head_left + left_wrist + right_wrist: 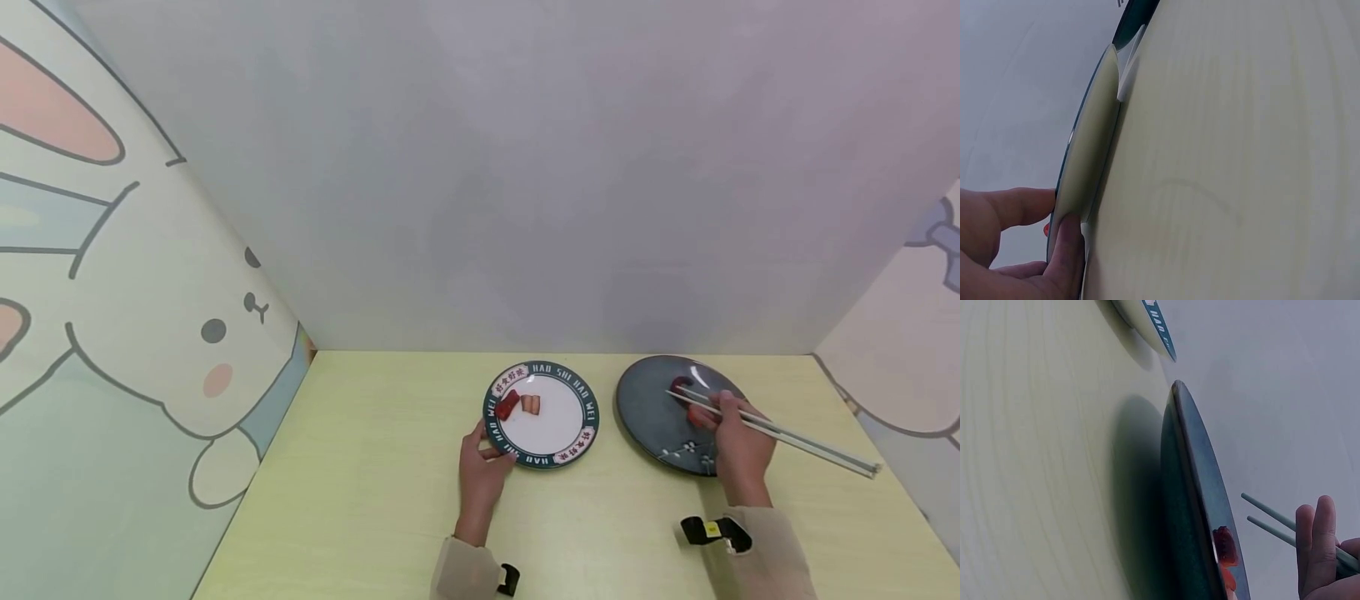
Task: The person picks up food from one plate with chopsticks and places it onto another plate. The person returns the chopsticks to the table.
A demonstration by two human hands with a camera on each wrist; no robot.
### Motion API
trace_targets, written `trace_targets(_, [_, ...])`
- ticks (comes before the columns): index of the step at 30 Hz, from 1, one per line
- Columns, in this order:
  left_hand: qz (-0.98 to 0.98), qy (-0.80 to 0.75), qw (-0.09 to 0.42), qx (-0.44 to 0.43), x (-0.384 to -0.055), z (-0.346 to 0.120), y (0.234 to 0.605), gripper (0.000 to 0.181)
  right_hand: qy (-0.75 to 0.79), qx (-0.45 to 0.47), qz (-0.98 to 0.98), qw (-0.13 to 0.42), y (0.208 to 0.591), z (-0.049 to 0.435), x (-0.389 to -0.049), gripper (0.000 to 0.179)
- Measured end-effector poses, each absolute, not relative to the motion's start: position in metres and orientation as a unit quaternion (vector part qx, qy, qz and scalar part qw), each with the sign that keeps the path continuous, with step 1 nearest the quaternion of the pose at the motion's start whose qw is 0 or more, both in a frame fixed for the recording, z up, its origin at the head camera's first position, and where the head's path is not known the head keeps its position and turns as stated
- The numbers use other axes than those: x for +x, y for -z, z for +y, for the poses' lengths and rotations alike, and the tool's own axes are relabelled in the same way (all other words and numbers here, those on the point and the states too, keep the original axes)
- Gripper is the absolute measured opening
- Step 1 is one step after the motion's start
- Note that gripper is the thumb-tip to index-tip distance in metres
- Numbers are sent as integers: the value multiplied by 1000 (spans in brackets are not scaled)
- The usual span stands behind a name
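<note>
My left hand holds the near left rim of a white plate with a dark green lettered border, pinched between thumb and fingers in the left wrist view. On that plate lie a red piece of food and a small pinkish-brown striped piece. Over the dark blue-grey plate, my right hand grips a pair of pale chopsticks. Their tips are apart, close by a dark red piece. A brighter red piece on the same plate is partly hidden by the hand.
Both plates are on a pale yellow table, side by side with a narrow gap. A grey wall rises behind the table. Side walls carry cartoon drawings, a rabbit on the left. Black wrist straps sit at both sleeves.
</note>
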State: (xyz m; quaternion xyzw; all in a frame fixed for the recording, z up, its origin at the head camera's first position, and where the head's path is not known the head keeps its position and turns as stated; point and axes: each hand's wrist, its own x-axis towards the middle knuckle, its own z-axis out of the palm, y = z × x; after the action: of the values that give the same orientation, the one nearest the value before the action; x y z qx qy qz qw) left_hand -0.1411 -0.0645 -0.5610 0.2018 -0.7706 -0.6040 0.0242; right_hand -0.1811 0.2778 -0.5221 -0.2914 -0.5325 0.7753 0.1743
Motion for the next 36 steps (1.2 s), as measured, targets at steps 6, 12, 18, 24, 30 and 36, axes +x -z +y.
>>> trace_targets(6, [-771, 604, 25, 200, -142, -65, 562, 77, -769, -283, -549, 164, 521, 274, -179, 22])
trace_targets(12, [-771, 604, 25, 199, -143, -65, 562, 78, -767, -265, -562, 163, 520, 270, -179, 24])
trace_targets(18, [-771, 603, 26, 202, -142, -65, 563, 78, -765, -259, -566, 166, 519, 267, -178, 24])
trace_targets(24, [-773, 600, 25, 206, -142, -64, 563, 77, -776, -245, -553, 180, 518, 261, -178, 25])
trace_targets(30, [-772, 601, 25, 205, -142, -64, 561, 77, -784, -232, -544, 190, 516, 254, -177, 27])
trace_targets(36, [-770, 602, 24, 208, -141, -64, 560, 78, -793, -216, -537, 189, 515, 247, -175, 26])
